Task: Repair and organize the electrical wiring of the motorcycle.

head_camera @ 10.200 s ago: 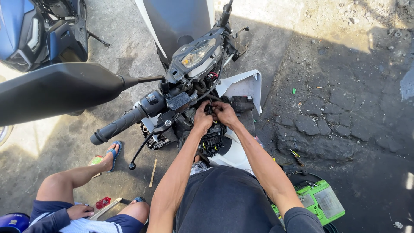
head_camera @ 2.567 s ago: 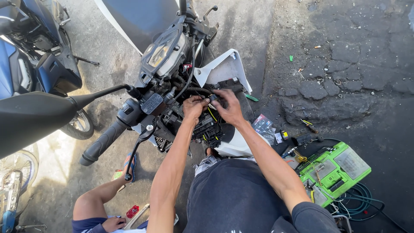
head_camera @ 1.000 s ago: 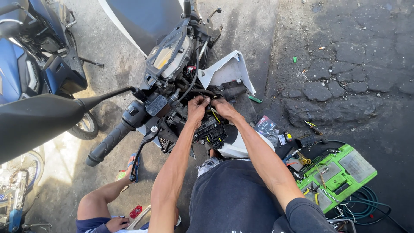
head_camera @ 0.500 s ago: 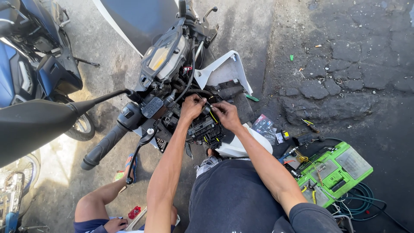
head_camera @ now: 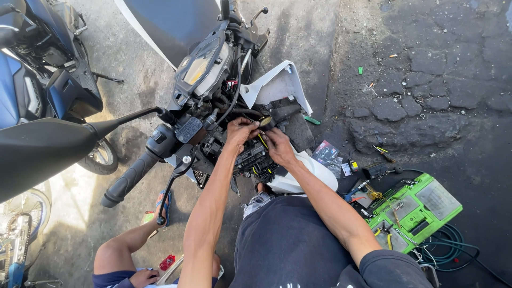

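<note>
Both hands closer together than half a second ago: left hand (head_camera: 241,130) and right hand (head_camera: 277,146) pinching wires (head_camera: 261,140) at frame centre, inside the stripped scooter (head_camera: 213,69) front, green case (head_camera: 416,210) lower right.

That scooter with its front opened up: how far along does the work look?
Done: the white front panel is off and leaning aside, baring the wiring. In hand: the left hand and right hand pinch a small round black part with a yellow wire. Left: wiring lies exposed, panel unmounted, green tool case open on the ground.
</note>
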